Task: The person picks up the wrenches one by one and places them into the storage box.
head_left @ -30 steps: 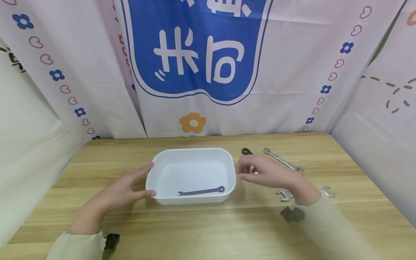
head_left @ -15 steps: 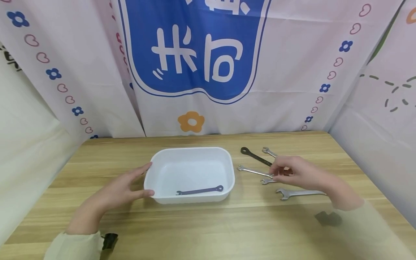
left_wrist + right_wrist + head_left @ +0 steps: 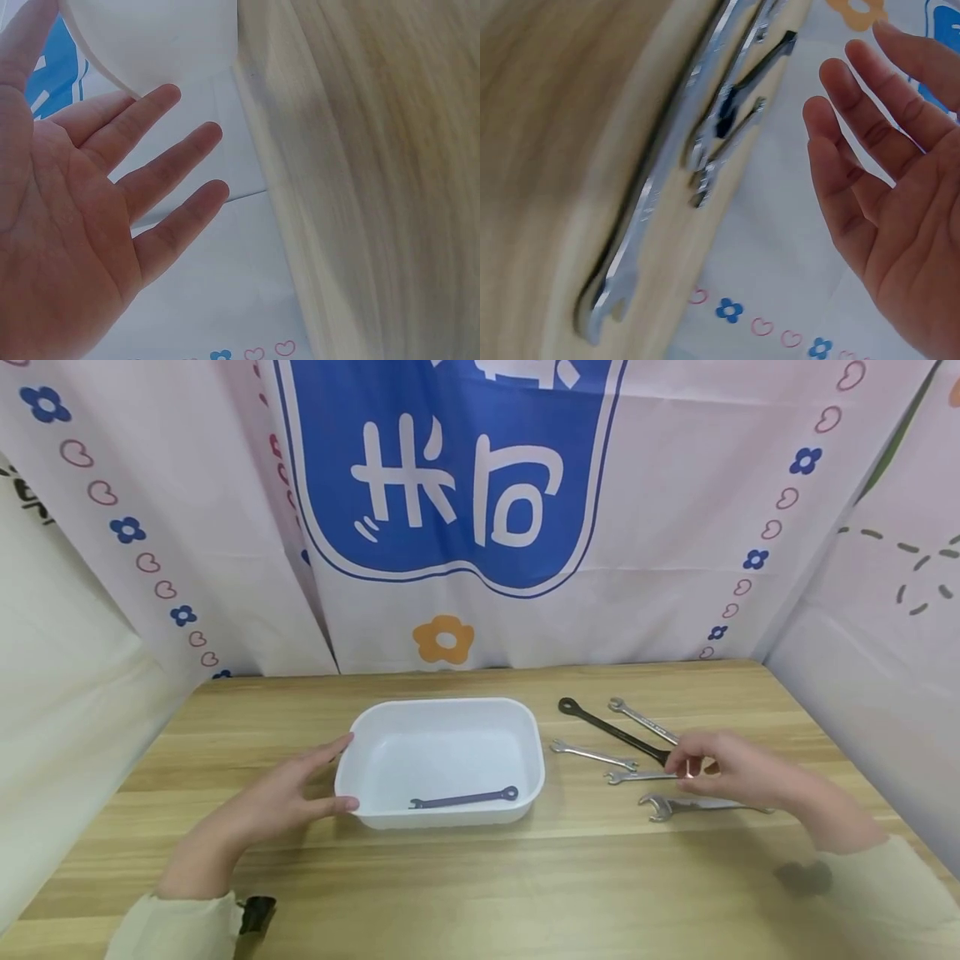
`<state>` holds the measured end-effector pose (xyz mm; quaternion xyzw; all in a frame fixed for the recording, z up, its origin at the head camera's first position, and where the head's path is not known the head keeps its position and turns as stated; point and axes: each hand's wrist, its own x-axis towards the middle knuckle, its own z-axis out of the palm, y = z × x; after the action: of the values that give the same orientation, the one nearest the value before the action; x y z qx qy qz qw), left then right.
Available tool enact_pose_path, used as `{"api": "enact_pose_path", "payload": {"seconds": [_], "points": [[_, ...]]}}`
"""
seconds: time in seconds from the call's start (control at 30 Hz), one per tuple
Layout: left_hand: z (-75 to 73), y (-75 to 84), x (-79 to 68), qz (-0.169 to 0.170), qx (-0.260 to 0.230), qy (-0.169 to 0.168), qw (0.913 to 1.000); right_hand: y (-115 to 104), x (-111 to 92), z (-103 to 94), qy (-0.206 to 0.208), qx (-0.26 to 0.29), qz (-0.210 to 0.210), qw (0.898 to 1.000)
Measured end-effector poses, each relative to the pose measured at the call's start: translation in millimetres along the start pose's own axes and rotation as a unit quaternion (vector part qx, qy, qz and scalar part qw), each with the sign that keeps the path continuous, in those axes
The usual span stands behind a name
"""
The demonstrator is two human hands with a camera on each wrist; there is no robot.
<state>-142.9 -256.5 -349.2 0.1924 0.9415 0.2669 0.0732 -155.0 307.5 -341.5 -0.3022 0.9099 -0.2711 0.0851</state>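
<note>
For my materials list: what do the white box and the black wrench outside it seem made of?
White box: probably smooth satin plastic, judging by its rounded corners and even colour.
Black wrench: likely metal with dark finish, from its slim shape and faint shine; coating unclear.

Head view: right hand (image 3: pixel 738 770) hides end of silver wrench (image 3: pixel 643 776); emblem (image 3: pixel 463 481) cropped above.
</note>
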Motion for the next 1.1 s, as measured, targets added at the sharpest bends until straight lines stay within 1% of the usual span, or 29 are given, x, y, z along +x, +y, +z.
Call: {"api": "enact_pose_path", "payload": {"seconds": [0.13, 0.33, 0.5, 0.67, 0.83, 0.97, 1.1], "points": [[-0.9, 1.1, 0.5, -0.001, 0.003, -0.002, 1.0000, 13, -3, 0.7, -0.010, 0.007, 0.010, 1.000], [-1.8, 0.9, 0.8, -0.004, 0.003, -0.003, 1.0000, 24, -6, 2.8, -0.024, 0.004, -0.003, 1.000], [-1.7, 0.7, 0.3, -0.006, 0.005, -0.002, 1.0000, 27, -6, 4.1, -0.043, 0.003, 0.016, 0.999], [-1.3, 0.6, -0.1, -0.005, 0.006, -0.002, 1.0000, 29, -4, 8.4, -0.069, 0.023, 0.043, 0.996], [-1.2, 0.7, -0.7, -0.004, 0.002, -0.002, 1.0000, 35, -5, 13.5, -0.085, 0.046, 0.041, 0.994], [-1.0, 0.2, -1.0, -0.004, 0.003, -0.001, 1.0000, 34, -5, 14.5, -0.098, 0.038, 0.043, 0.993], [-0.7, -0.2, -1.2, -0.006, 0.005, -0.001, 1.0000, 33, -4, 16.0, -0.099, 0.029, 0.045, 0.994]]}}
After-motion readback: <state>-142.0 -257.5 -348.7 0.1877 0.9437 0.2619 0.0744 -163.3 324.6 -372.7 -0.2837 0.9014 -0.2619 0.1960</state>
